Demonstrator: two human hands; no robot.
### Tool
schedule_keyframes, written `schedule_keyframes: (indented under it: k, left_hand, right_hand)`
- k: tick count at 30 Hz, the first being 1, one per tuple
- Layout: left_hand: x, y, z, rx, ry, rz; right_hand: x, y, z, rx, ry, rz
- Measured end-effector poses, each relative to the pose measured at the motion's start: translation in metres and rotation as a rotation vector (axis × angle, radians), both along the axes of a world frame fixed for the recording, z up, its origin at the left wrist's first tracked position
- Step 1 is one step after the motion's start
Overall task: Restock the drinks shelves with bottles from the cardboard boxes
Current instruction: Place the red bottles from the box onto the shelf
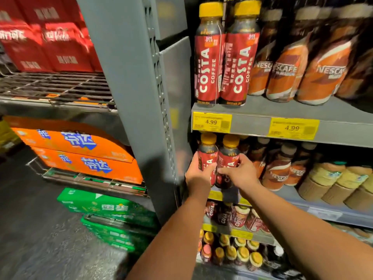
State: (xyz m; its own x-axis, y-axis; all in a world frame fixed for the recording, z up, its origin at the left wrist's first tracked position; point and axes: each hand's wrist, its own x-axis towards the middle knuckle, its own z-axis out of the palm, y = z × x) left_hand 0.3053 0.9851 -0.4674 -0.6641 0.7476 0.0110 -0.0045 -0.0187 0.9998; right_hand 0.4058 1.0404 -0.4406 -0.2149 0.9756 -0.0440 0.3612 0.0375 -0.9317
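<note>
Two red Costa coffee bottles with yellow caps stand at the left end of the middle shelf (314,196). My left hand (198,172) wraps around the left Costa bottle (207,150). My right hand (239,171) grips the right Costa bottle (229,156) beside it. Both bottles are upright and side by side, touching. A matching pair of Costa bottles (224,55) stands on the shelf above. No cardboard box of bottles shows in this view.
Orange-brown Nescafe bottles (282,170) fill the shelf right of my hands, with beige cups (333,182) further right. A grey upright post (141,98) borders the shelves on the left. Orange cartons (80,150), green cartons (109,211) and red cartons (44,37) sit on wire racks left.
</note>
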Motion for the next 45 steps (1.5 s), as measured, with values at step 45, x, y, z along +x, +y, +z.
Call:
schedule_keyframes:
  k: [45]
  left_hand:
    - [0.063, -0.075, 0.054, -0.67, 0.647, -0.137]
  right_hand:
    - [0.074, -0.056, 0.067, 0.075, -0.73, 0.301]
